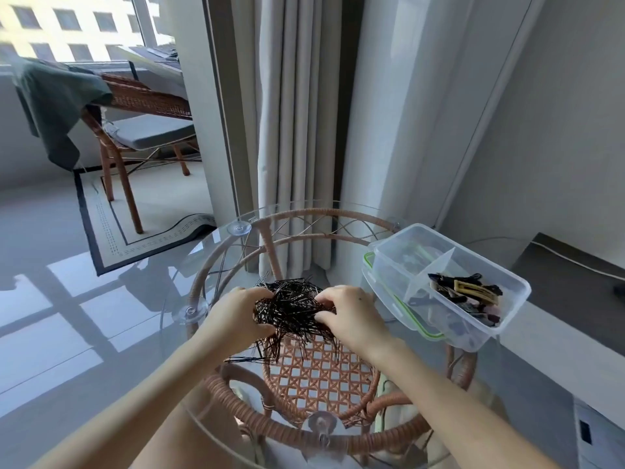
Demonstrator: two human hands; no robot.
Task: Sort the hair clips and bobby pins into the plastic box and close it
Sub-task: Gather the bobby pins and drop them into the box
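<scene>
A round glass worktop (216, 255) on a woven rattan frame carries everything. At its right edge the clear plastic box (507, 316) stands open on top of its green-sealed lid (389, 299), a divider splitting the box into compartments. Near the middle of the worktop lies a dense tangle of dark bobby pins (291, 309), a few strays poking out below it. The left hand (233, 316) and right hand (351, 316) grip this heap from opposite sides, fingers curled into it. Hair clips (463, 292), black and tan, lie in the box's nearer compartment.
</scene>
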